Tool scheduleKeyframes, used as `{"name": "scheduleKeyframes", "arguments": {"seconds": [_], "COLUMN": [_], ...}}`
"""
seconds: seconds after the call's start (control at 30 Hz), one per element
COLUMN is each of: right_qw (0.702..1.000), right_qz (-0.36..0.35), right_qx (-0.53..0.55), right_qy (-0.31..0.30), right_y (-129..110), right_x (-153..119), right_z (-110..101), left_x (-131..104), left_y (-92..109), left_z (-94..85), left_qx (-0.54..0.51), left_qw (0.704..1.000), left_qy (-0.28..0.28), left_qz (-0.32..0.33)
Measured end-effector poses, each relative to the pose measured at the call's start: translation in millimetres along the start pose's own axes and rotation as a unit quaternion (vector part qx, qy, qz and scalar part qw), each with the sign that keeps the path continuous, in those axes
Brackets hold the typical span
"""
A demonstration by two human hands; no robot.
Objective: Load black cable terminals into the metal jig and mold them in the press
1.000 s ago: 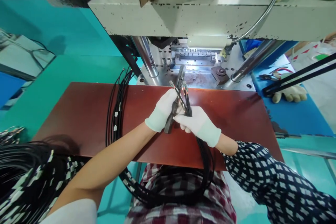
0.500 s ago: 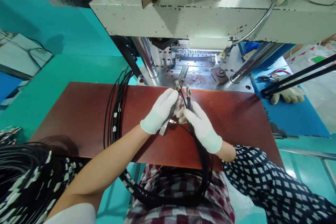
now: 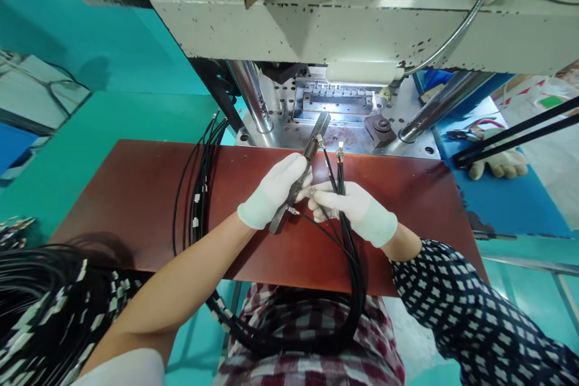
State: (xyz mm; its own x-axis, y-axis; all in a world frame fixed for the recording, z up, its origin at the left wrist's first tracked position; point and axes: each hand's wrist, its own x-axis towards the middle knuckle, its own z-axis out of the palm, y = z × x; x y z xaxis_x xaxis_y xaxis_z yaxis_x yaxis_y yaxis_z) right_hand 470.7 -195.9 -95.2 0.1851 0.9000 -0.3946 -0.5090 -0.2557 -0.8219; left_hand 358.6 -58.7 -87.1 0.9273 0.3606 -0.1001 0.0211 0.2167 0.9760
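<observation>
My gloved left hand (image 3: pixel 283 184) is closed around a long metal bar (image 3: pixel 322 126), which lies slantwise over the brown board with its far end toward the press. Cable ends with small metal connectors (image 3: pixel 294 211) sit along the bar, one near its lower end and another near the top. My gloved right hand (image 3: pixel 350 208) is closed on a bundle of black cables (image 3: pixel 355 265), its fingertips close to the left fingers. More connector tips (image 3: pixel 340 148) stick up above the right hand. The bundle loops down across my lap.
The press bed with its metal fixture (image 3: pixel 335 102) lies beyond the brown board (image 3: pixel 416 211), between steel posts. Other black cables (image 3: pixel 199 193) lie on the board's left. A large cable pile (image 3: pixel 40 289) is at lower left. Gloves (image 3: pixel 500 163) and pliers rest on a blue surface at right.
My right hand has moved right and slightly down with the cable bundle, away from the bar. The bar has turned in my left hand, now showing a darker face.
</observation>
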Motion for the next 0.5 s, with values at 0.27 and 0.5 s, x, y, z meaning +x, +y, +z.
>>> {"name": "scheduleKeyframes", "arguments": {"seconds": [0.27, 0.5], "right_qw": [0.997, 0.987], "right_qz": [0.054, -0.029], "right_qx": [-0.030, -0.153], "right_qy": [-0.050, 0.028], "right_y": [-3, -5], "right_x": [1, -5], "right_z": [-11, 17], "left_x": [0, -1], "left_y": [1, -7], "left_z": [0.4, 4.4], "left_qx": [-0.032, -0.042], "left_qw": [0.999, 0.999], "left_qy": [-0.014, -0.023], "left_qz": [-0.020, -0.020]}}
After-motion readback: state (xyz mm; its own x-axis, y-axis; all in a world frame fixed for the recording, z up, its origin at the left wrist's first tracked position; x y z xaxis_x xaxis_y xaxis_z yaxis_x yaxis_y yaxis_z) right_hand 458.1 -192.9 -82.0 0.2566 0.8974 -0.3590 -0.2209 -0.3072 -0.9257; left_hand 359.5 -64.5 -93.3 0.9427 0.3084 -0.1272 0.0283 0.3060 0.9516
